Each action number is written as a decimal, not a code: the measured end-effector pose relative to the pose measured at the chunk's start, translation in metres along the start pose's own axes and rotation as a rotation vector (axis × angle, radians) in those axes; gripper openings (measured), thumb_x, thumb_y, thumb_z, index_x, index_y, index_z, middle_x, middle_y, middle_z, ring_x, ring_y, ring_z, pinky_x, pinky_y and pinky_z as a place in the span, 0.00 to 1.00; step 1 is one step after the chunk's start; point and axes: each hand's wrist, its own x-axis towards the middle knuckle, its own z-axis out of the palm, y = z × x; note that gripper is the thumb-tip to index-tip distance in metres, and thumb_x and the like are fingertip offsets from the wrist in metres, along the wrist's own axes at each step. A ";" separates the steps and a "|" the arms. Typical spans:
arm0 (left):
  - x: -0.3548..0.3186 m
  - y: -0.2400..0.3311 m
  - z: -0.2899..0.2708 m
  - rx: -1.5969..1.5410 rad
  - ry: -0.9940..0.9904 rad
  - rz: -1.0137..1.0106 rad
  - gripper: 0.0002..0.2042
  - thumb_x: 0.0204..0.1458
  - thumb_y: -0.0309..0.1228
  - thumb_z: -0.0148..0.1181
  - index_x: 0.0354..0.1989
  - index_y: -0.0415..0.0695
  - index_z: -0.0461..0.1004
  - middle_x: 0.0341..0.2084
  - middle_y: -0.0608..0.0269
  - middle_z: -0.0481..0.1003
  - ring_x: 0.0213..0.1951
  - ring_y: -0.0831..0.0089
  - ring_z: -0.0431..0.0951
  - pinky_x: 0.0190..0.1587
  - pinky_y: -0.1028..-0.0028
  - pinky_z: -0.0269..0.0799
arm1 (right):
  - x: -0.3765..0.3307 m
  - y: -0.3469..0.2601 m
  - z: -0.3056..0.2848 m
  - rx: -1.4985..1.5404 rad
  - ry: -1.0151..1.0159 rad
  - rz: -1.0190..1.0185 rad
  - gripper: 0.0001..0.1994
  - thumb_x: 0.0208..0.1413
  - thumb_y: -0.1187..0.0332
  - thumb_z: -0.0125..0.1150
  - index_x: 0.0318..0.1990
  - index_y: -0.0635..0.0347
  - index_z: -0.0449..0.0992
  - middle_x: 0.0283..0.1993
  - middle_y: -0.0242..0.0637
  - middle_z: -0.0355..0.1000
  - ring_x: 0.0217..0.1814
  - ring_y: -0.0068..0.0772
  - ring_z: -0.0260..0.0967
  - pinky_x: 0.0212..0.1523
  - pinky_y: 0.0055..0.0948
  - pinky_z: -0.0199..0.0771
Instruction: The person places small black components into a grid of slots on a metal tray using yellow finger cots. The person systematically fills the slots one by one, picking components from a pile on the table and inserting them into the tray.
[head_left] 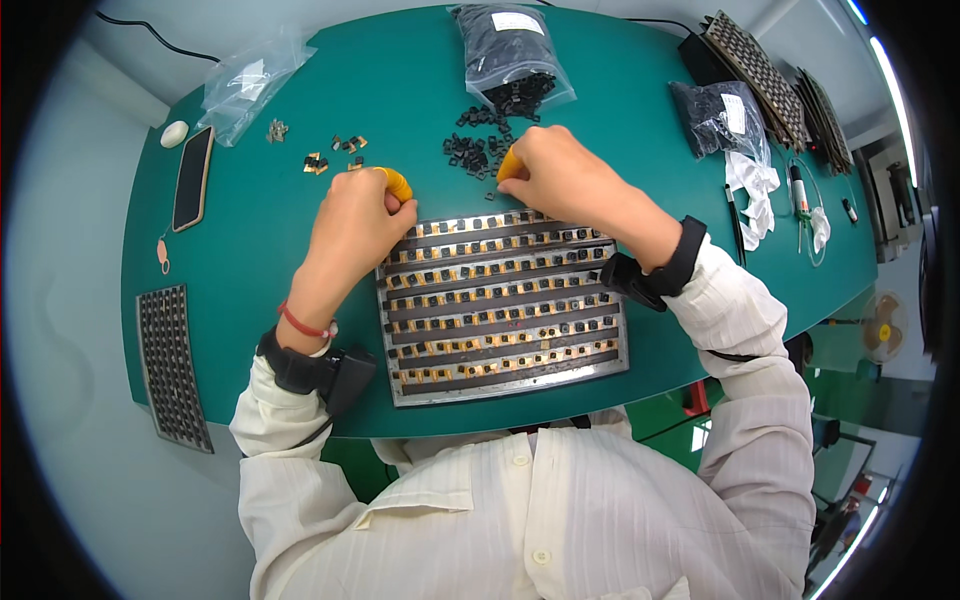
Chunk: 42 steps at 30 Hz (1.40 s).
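Note:
A metal tray (508, 383) lies in front of me, with rows of small black blocks and gold-coloured pieces across it. My left hand (362, 218) is at the tray's far left corner, its thumb and yellow-covered finger drawn together; whatever they pinch is too small or hidden. Beyond the far edge, my right hand (562, 172) is curled beside a loose heap of small black parts (468, 155). Its thumb meets a finger in a yellow finger cot (511, 162), and I cannot make out anything between them. A single black part (490, 197) lies just below those fingertips.
An opened clear bag of black parts (508, 45) stands behind the heap. Small gold-and-black pieces (316, 163) lie past my left hand. A phone (193, 180) and another tray (173, 365) are at left. Crumpled tissue (752, 190), a second bag (715, 115) and stacked trays (755, 75) are at right.

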 end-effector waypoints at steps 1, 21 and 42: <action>-0.003 0.002 -0.004 -0.023 0.006 0.022 0.09 0.46 0.25 0.66 0.33 0.32 0.81 0.20 0.55 0.78 0.23 0.69 0.77 0.30 0.72 0.73 | -0.001 0.001 -0.003 0.008 -0.004 0.009 0.08 0.48 0.74 0.68 0.36 0.69 0.82 0.32 0.54 0.78 0.35 0.50 0.79 0.40 0.40 0.80; -0.098 0.025 -0.023 -0.089 -0.191 0.195 0.06 0.47 0.24 0.66 0.31 0.34 0.79 0.27 0.55 0.75 0.27 0.63 0.78 0.32 0.69 0.74 | 0.005 0.001 0.008 -0.183 -0.077 -0.237 0.08 0.50 0.73 0.67 0.36 0.69 0.79 0.33 0.49 0.77 0.36 0.48 0.76 0.38 0.37 0.76; -0.144 0.049 0.004 0.246 -0.230 0.333 0.18 0.51 0.38 0.68 0.16 0.38 0.75 0.14 0.57 0.70 0.18 0.58 0.73 0.24 0.63 0.69 | -0.155 -0.020 0.031 -0.034 0.092 -0.163 0.07 0.48 0.73 0.70 0.30 0.68 0.78 0.29 0.40 0.68 0.29 0.42 0.70 0.30 0.37 0.73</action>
